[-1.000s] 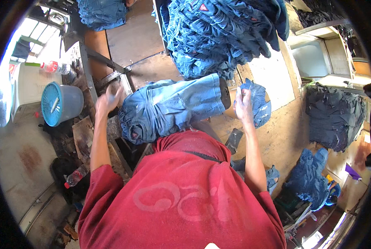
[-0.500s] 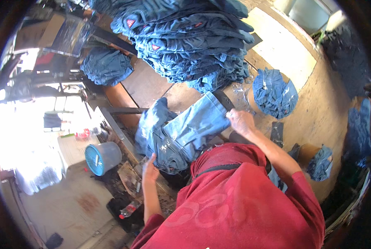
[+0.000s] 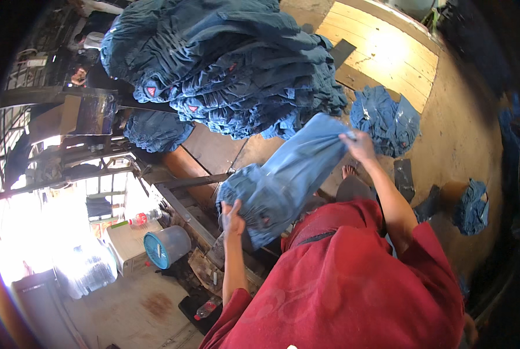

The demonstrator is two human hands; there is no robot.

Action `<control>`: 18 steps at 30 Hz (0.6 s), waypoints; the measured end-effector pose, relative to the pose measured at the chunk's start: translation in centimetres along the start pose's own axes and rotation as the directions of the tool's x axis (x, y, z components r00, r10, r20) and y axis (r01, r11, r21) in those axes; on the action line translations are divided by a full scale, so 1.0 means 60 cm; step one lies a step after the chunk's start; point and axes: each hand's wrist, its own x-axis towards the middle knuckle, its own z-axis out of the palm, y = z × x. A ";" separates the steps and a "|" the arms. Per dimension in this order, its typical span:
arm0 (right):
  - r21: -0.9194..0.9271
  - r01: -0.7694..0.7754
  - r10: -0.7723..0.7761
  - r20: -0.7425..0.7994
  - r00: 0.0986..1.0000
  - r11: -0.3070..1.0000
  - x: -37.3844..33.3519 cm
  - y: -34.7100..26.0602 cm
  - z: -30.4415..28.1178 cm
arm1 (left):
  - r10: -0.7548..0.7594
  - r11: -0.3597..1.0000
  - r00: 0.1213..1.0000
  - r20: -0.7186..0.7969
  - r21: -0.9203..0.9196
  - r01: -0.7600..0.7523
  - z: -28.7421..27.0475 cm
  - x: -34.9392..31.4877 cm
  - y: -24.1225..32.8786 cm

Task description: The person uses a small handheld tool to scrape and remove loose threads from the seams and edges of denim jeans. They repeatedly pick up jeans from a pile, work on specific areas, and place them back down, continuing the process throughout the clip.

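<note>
Softly creased, oblong denim garment held by right hand.

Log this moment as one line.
right hand: gripping blue denim garment, right end | left hand: at its left end, grip unclear | beyond: tall denim pile | left side: bucket with blue lid

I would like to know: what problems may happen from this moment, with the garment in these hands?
The garment may slip or sag: the right hand holds only a corner of one end, while the left hand is at the other.
The stack might slide if bumped, as its layers look loose and uneven and it stands close by.
</note>
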 end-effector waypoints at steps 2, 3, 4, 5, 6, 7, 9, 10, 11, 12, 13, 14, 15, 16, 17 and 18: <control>0.216 -0.109 0.159 -0.231 0.960 0.970 0.007 0.062 -0.049 | -0.261 0.954 0.965 -0.019 -0.156 0.255 0.110 0.012 -0.040; 0.158 -0.280 0.312 -0.239 0.920 0.947 0.006 0.095 -0.090 | -0.269 0.929 0.955 0.127 -0.226 0.292 0.177 0.015 -0.068; 0.183 -0.479 0.510 -0.208 0.835 0.859 0.011 0.127 -0.149 | -0.342 0.900 0.925 0.168 -0.223 0.373 0.244 0.027 -0.088; 0.326 -0.617 0.687 -0.169 0.707 0.716 0.001 0.157 -0.229 | -0.258 0.875 0.895 0.363 -0.305 0.376 0.316 0.039 -0.104; 0.492 -0.490 0.625 -0.151 0.766 0.720 -0.014 0.179 -0.303 | -0.322 0.893 0.879 0.352 -0.196 0.406 0.383 0.058 -0.106; 0.577 -0.426 0.619 -0.183 0.764 0.697 -0.030 0.192 -0.378 | -0.382 0.891 0.857 0.345 -0.109 0.441 0.447 0.078 -0.095; 0.680 -0.291 0.626 -0.314 0.714 0.673 -0.055 0.190 -0.526 | -0.313 0.923 0.814 0.489 -0.045 0.382 0.566 0.112 -0.034; 0.707 -0.250 0.630 -0.343 0.697 0.662 -0.071 0.173 -0.594 | -0.184 0.920 0.751 0.634 -0.157 0.358 0.619 0.113 0.007; 0.706 -0.113 0.488 -0.355 0.797 0.699 -0.086 0.146 -0.656 | -0.205 0.929 0.692 0.692 -0.085 0.360 0.670 0.118 0.062; 0.694 -0.027 0.442 -0.428 0.788 0.720 -0.095 0.108 -0.708 | -0.245 0.952 0.689 0.682 0.036 0.303 0.713 0.114 0.120; 0.728 0.114 0.373 -0.471 0.799 0.676 -0.100 0.065 -0.747 | -0.202 0.970 0.654 0.729 0.058 0.234 0.756 0.109 0.181; 0.744 0.225 0.400 -0.558 0.727 0.629 -0.107 0.019 -0.775 | -0.098 0.984 0.601 0.793 -0.012 0.176 0.796 0.100 0.241; 0.740 0.327 0.290 -0.570 0.769 0.588 -0.113 -0.026 -0.794 | -0.019 0.985 0.552 0.833 -0.078 0.153 0.825 0.093 0.300; 0.727 0.417 0.202 -0.598 0.776 0.546 -0.119 -0.068 -0.805 | 0.070 0.994 0.552 0.831 -0.103 0.028 0.853 0.094 0.365; 0.704 0.513 0.035 -0.604 0.796 0.491 -0.121 -0.100 -0.805 | 0.125 0.992 0.591 0.797 -0.120 -0.047 0.860 0.100 0.431; 0.695 0.489 0.120 -0.631 0.767 0.528 -0.118 -0.123 -0.799 | 0.242 0.969 0.629 0.739 -0.144 -0.203 0.862 0.112 0.502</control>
